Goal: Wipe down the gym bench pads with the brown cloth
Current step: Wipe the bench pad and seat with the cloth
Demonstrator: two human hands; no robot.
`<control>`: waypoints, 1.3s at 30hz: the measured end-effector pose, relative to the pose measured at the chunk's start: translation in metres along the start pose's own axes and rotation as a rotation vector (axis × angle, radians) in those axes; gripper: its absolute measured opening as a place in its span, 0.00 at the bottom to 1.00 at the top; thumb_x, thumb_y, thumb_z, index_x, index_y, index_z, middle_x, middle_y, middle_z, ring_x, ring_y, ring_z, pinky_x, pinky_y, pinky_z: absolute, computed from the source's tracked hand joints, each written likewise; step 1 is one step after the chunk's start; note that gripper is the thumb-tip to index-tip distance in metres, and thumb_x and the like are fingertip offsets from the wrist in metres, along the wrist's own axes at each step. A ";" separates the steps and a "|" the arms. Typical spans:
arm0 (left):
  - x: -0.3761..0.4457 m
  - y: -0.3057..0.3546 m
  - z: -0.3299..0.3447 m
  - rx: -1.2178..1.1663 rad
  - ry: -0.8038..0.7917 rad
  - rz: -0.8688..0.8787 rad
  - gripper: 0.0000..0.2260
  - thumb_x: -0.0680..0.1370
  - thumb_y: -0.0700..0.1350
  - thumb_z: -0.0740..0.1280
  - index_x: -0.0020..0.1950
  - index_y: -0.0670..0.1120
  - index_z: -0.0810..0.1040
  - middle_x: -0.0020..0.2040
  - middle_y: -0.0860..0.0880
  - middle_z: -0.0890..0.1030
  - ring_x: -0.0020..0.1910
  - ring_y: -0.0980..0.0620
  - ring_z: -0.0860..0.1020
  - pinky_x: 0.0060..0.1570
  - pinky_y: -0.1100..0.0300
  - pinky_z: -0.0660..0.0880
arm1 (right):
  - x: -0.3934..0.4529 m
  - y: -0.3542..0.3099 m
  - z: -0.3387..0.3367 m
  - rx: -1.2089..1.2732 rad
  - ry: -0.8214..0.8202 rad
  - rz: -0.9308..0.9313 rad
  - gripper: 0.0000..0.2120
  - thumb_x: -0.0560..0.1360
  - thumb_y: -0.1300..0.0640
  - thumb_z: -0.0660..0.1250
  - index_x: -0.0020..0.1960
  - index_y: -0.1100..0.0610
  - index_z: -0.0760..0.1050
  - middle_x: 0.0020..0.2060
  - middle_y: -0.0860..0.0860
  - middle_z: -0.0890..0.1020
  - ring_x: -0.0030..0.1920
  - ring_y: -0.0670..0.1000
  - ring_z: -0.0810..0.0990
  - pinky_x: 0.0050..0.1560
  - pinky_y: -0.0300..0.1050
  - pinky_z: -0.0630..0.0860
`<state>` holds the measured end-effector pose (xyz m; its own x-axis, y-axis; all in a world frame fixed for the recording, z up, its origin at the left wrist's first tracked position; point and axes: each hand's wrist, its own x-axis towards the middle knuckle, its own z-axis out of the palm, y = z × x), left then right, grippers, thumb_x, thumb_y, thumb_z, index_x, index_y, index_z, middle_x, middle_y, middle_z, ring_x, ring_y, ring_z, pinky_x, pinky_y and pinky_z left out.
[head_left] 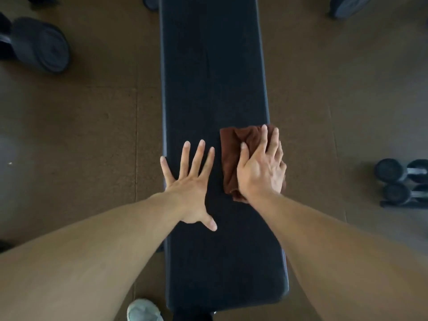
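Bench pad (pixel 213 66) lies bare ahead; dumbbells (pixel 403 181) flank it on floor.

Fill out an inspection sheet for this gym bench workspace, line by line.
Surface: black bench pad, long and flat, running away from the camera.
Job's things: brown cloth, bunched, lying at the pad's right edge.
Clutter: nothing seen on the pad.
Grippers: left hand spread flat on the pad; right hand pressing flat on the cloth.
Cables: nothing seen.
Surroundings: brown floor; dumbbells to the right; a larger dumbbell far left; grey shoe beside the near end.
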<state>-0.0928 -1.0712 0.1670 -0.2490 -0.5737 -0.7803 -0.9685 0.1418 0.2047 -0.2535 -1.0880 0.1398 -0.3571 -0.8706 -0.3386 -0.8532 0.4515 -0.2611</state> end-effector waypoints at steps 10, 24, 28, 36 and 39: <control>0.003 -0.002 0.000 -0.060 -0.016 0.003 0.75 0.59 0.65 0.81 0.68 0.55 0.14 0.65 0.54 0.11 0.65 0.44 0.12 0.67 0.25 0.29 | 0.131 -0.068 -0.020 -0.106 0.012 -0.236 0.33 0.86 0.38 0.45 0.85 0.50 0.42 0.85 0.49 0.40 0.83 0.59 0.36 0.82 0.62 0.41; -0.011 -0.029 0.019 0.013 0.233 0.183 0.68 0.62 0.75 0.72 0.78 0.50 0.24 0.76 0.53 0.22 0.72 0.49 0.19 0.73 0.32 0.31 | -0.015 -0.010 0.015 -0.070 0.060 -0.276 0.31 0.86 0.39 0.46 0.85 0.49 0.49 0.85 0.47 0.49 0.84 0.51 0.41 0.83 0.56 0.38; -0.027 -0.065 0.025 0.090 0.251 0.363 0.59 0.70 0.73 0.67 0.81 0.48 0.30 0.80 0.50 0.29 0.77 0.49 0.25 0.79 0.41 0.38 | -0.086 -0.011 0.039 -0.045 0.067 -0.154 0.32 0.85 0.38 0.42 0.85 0.49 0.47 0.85 0.46 0.48 0.84 0.50 0.37 0.82 0.54 0.34; -0.023 -0.108 -0.036 0.284 0.215 0.323 0.51 0.77 0.64 0.66 0.81 0.43 0.33 0.81 0.45 0.31 0.79 0.47 0.32 0.79 0.43 0.37 | -0.162 -0.028 0.073 -0.081 0.021 -0.027 0.35 0.84 0.35 0.35 0.85 0.50 0.50 0.84 0.46 0.47 0.84 0.52 0.38 0.82 0.55 0.36; 0.009 -0.101 -0.076 0.388 0.236 0.323 0.57 0.73 0.66 0.71 0.81 0.44 0.33 0.81 0.44 0.32 0.79 0.45 0.31 0.78 0.39 0.37 | -0.153 -0.025 0.072 -0.130 0.027 -0.067 0.33 0.85 0.37 0.38 0.85 0.51 0.51 0.84 0.49 0.52 0.84 0.53 0.41 0.82 0.55 0.38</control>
<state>0.0031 -1.1521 0.1848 -0.5690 -0.6106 -0.5508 -0.7855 0.6019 0.1441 -0.1502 -0.9519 0.1328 -0.3065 -0.9035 -0.2997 -0.9168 0.3649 -0.1623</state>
